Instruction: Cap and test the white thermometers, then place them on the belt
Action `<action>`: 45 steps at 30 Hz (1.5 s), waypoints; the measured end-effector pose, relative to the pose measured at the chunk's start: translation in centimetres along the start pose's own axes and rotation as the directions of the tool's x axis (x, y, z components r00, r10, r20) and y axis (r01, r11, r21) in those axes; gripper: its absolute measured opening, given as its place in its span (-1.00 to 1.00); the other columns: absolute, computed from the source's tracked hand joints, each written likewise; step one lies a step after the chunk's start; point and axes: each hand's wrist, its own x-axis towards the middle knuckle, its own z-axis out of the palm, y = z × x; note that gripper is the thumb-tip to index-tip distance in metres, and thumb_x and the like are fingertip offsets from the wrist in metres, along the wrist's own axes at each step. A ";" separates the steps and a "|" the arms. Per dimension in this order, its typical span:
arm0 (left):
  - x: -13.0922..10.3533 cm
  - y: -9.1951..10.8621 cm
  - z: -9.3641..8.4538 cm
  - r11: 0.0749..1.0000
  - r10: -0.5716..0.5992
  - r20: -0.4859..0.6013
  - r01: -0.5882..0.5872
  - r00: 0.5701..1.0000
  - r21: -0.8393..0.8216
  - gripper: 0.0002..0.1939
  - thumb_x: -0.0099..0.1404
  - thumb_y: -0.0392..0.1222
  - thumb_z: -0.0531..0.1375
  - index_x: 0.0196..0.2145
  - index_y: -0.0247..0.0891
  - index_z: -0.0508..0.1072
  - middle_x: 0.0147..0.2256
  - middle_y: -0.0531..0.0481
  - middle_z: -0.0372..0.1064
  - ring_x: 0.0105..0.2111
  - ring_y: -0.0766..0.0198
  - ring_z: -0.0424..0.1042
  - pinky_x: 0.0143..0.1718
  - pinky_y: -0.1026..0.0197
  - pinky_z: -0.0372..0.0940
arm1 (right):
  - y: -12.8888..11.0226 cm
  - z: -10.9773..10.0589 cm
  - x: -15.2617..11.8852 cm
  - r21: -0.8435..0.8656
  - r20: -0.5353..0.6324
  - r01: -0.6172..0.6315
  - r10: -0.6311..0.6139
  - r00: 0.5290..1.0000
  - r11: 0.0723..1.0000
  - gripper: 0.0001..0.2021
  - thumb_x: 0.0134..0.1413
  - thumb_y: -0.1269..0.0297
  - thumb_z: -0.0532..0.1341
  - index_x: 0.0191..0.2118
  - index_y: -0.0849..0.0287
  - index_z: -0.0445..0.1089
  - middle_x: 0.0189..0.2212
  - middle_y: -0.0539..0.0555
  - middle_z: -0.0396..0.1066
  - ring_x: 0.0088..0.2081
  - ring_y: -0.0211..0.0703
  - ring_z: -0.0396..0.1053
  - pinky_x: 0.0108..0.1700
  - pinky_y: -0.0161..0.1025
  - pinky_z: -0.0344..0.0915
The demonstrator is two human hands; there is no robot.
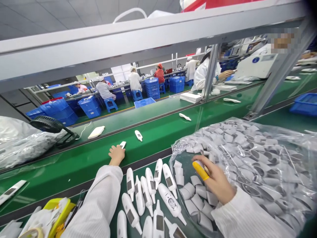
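My left hand reaches over the green conveyor belt, its fingers closed around a white thermometer with a tapered tip, partly hidden by the hand. My right hand, with a yellow finger cot on the thumb, is curled over the opening of a clear plastic bag. Whatever lies between those fingers is mostly hidden. Short grey-white plastic sleeves fill the bag. Between my arms several white thermometers with dark screens lie on the green worktop; one of them shows an open round part in its body.
More thermometers lie spaced along the belt. At lower left stands a yellow bin with scraps. A black fan and a white pad are beyond the belt. A metal post rises at right. Co-workers sit farther back.
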 end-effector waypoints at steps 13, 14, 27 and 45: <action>3.9 7.1 3.9 0.894 0.043 0.135 0.022 0.990 -0.448 -0.61 0.38 -0.08 0.20 0.10 -0.28 0.37 0.08 -0.17 0.34 0.00 0.08 0.41 0.00 -0.08 0.39 | 0.0 0.1 -0.3 -0.006 -0.081 0.086 -0.086 0.993 0.996 -0.69 0.30 0.22 0.03 0.07 0.02 0.38 0.02 0.08 0.46 0.09 -0.05 0.41 0.04 -0.16 0.39; 3.6 6.9 3.5 0.858 0.068 0.149 0.018 0.986 -0.513 -0.62 0.38 -0.08 0.20 0.09 -0.29 0.38 0.06 -0.16 0.35 -0.01 0.09 0.42 -0.01 -0.07 0.40 | 0.1 0.1 -0.3 -0.018 -0.075 0.088 -0.089 0.993 0.996 -0.68 0.29 0.26 0.02 0.08 0.03 0.38 0.02 0.08 0.45 0.09 -0.05 0.40 0.03 -0.16 0.39; -11.4 3.0 -7.6 -0.207 0.377 -0.105 -0.027 0.920 -0.978 -0.59 0.39 0.17 0.10 -0.04 -0.19 0.40 -0.38 0.03 0.41 -0.28 0.27 0.47 -0.16 0.17 0.38 | -4.3 3.3 0.8 0.390 -0.041 0.009 0.008 0.999 0.921 -0.73 0.01 0.15 0.25 -0.17 0.14 0.37 -0.28 0.10 0.46 -0.23 -0.09 0.45 -0.22 -0.22 0.38; -21.6 0.5 -12.5 0.240 0.574 -0.098 -0.282 0.813 -0.929 -0.28 0.23 -0.10 0.33 0.30 0.01 0.21 -0.06 -0.06 0.46 -0.33 0.24 0.49 -0.43 0.30 0.39 | -18.8 3.7 2.1 0.846 -0.161 0.218 -0.158 0.974 0.486 -0.71 0.04 0.04 0.39 -0.21 0.06 0.40 -0.56 -0.14 0.21 -0.65 -0.47 -0.03 -0.64 -0.46 -0.10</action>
